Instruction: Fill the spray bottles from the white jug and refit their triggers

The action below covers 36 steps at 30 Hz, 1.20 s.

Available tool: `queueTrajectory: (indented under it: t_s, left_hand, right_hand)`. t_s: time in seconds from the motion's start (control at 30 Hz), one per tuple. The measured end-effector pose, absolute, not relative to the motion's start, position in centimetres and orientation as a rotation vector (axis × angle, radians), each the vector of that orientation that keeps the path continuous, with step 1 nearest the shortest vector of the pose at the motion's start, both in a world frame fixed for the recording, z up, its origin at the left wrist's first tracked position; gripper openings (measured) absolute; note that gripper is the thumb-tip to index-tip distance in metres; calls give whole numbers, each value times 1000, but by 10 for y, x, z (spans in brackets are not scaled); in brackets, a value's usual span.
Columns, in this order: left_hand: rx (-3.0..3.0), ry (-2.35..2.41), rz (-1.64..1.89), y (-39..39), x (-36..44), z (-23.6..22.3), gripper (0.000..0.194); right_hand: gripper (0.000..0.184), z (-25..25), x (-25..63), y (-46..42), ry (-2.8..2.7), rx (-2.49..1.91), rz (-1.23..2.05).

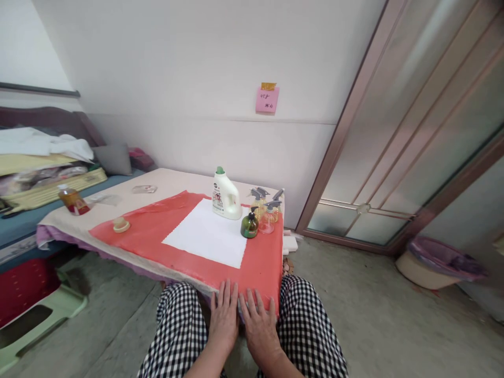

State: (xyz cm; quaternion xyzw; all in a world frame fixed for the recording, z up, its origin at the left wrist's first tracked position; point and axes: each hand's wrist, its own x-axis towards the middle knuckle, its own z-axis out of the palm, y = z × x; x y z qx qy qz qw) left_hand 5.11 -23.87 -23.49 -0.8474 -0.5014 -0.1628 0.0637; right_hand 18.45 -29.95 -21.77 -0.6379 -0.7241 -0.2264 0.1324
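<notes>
My left hand (224, 312) lies flat on the near edge of the table, fingers stretched over a red plastic sheet (192, 260). Beside it my right hand (259, 320) rests palm down on the same sheet, fingers spread. Neither holds anything. Beyond them a white cloth (210, 236) with a scalloped edge is laid out flat. A cream detergent jug (226, 197) with a green cap stands upright at its far edge. To the right are a dark green pump bottle (249, 226), a clear spray bottle (267, 220) and several more spray bottles behind it.
On the table's left are a round cream lid-like object (121, 224), a clear flat case (144, 189) and an amber bottle (73, 200). A red and green stool (43, 310) stands at left. A lined bin (431, 265) is right, near a glass door (370, 173). A pink note (267, 100) hangs on the wall.
</notes>
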Motion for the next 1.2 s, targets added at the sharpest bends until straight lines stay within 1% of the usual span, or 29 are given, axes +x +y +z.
queueTrajectory:
  t_s: [0.37,0.53,0.8,1.0,1.2]
  left_hand:
    - [-2593,-1553,-495,-240,51,-234,64]
    - [-2610,-1575,-511,-242,52,-232,67]
    - [-2666,-1602,-531,-246,53,-224,75]
    - [-2702,-1681,-479,-244,54,-226,77]
    - [-2692,-1703,-449,-243,56,-230,77]
  right_hand:
    - [56,-226,185,-301,-2065,-1915,-599]
    - [65,-229,187,-304,-2040,-2006,-531]
    - [78,-220,190,-313,-2052,-2134,-426]
    - [78,-217,187,-311,-2091,-2163,-423]
    - [75,-226,191,-310,-2102,-2106,-476]
